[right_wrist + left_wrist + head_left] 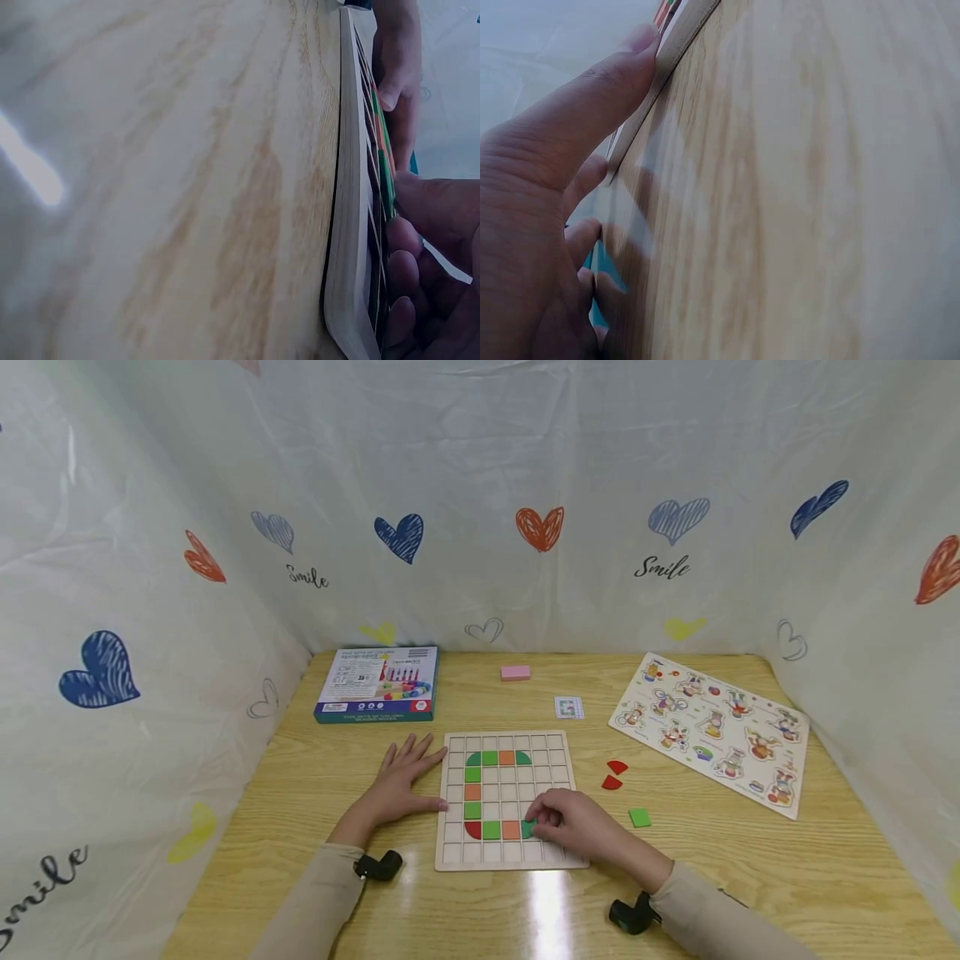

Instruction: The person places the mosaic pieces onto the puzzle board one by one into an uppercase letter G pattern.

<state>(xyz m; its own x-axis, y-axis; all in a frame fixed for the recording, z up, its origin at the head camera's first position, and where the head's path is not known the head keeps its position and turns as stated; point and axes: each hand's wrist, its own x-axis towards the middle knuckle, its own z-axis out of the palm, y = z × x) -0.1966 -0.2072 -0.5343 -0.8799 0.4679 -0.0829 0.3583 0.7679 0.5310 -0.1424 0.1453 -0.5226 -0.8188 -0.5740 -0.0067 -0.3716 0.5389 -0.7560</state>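
A wooden grid board (504, 864) lies flat on the table. Green and orange squares with curved corner tiles form a C-like outline in its cells; the lower left corner tile (473, 830) is red. At the outline's lower right end, my right hand (577, 827) pinches a dark green tile (528, 829), partly hidden by the fingers, over a cell beside an orange square (511, 831). My left hand (397, 785) lies with fingers spread at the board's left side. Its thumb (622, 82) touches the board's edge in the left wrist view.
Two red quarter-circle tiles (612, 782) and a green square (640, 817) lie right of the board. Behind it are a small pattern card (568, 707) and a pink block (515, 672). A printed box (375, 685) stands back left, a picture puzzle board (712, 727) back right.
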